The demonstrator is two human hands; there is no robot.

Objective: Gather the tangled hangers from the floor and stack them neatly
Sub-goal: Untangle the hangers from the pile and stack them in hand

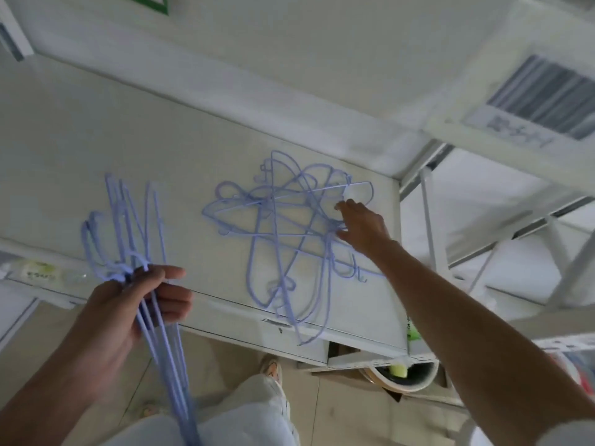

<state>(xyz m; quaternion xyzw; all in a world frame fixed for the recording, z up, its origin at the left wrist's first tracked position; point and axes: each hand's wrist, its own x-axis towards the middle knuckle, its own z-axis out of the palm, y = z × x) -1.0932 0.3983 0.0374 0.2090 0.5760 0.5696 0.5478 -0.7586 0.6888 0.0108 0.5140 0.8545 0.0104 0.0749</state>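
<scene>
I see a white tabletop (106, 149) filling the middle of the frame, and on it, right of centre, lies the tangled pile of hangers (289, 233), pale blue wire crossing in many directions so that no single long axis is clear. In the lower left of the frame my left hand (128, 304) is closed around a gathered bunch of hangers (128, 220); their hooks stand up above the fist and the long wires run down toward the bottom edge. My right hand (363, 226) is the nearer one to the pile: it reaches at the pile's right edge. Its fingers (343, 206) are spread and loosely curved, pointing left into the wires. They seem to touch the outer loops, but I cannot tell if they already hold one.
</scene>
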